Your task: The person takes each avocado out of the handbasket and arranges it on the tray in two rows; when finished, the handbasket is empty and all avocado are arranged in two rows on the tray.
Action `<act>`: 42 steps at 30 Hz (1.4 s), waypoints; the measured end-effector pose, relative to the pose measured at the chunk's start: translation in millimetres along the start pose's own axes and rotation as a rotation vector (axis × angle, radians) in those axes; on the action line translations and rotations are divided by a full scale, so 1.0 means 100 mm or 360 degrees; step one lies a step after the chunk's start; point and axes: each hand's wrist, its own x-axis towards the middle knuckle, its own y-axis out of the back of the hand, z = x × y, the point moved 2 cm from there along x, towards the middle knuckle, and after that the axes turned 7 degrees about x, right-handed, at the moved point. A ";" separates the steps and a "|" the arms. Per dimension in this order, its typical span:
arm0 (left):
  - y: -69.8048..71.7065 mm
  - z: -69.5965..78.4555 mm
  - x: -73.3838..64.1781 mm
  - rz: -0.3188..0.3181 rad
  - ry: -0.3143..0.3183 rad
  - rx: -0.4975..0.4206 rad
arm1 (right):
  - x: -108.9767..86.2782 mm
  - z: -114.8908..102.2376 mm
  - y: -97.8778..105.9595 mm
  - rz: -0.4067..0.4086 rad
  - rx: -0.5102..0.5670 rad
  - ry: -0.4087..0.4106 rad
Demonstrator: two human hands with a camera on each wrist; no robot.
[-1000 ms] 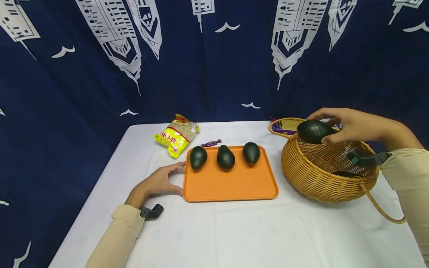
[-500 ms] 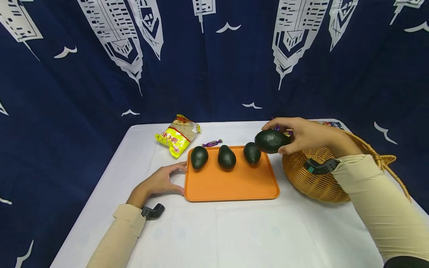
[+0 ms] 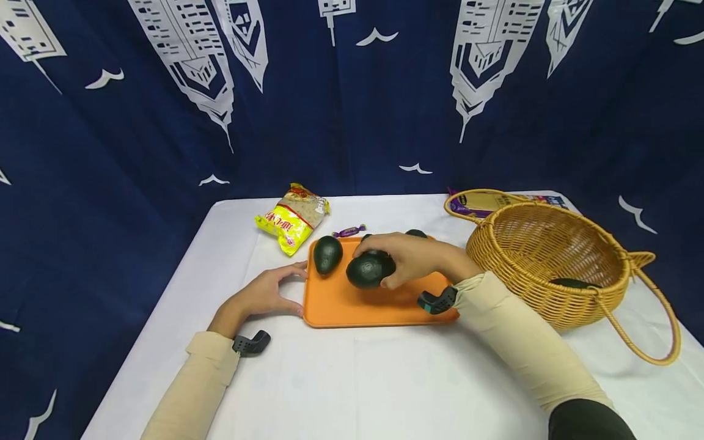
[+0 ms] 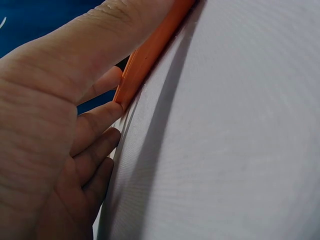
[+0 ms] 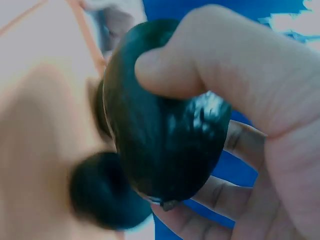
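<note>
Now right hand (image 3: pixel 409 256) gripping avocado (image 3: pixel 370 271), over tray (image 3: pixel 352 305)

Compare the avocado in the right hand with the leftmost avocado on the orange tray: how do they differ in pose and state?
The held avocado is gripped by the right hand over the tray's middle; the leftmost avocado lies free on the orange tray, untouched. The held one lies sideways; the leftmost points away. Both are dark green.

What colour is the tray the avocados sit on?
Orange. The tray shows best in the head view, on the white tablecloth.
</note>
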 end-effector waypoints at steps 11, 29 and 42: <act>0.02 0.00 0.00 -0.0023 0.0036 -0.0022 | 0.51 -0.16 -0.55 -0.0333 -0.0367 -0.0013; 0.01 0.03 0.00 -0.0022 0.0032 -0.0005 | 0.51 -0.19 -0.63 -0.0196 -0.0365 0.0173; 0.01 0.03 0.01 -0.0030 0.0031 0.0017 | 0.47 -0.21 -0.54 -0.0177 -0.0392 0.0178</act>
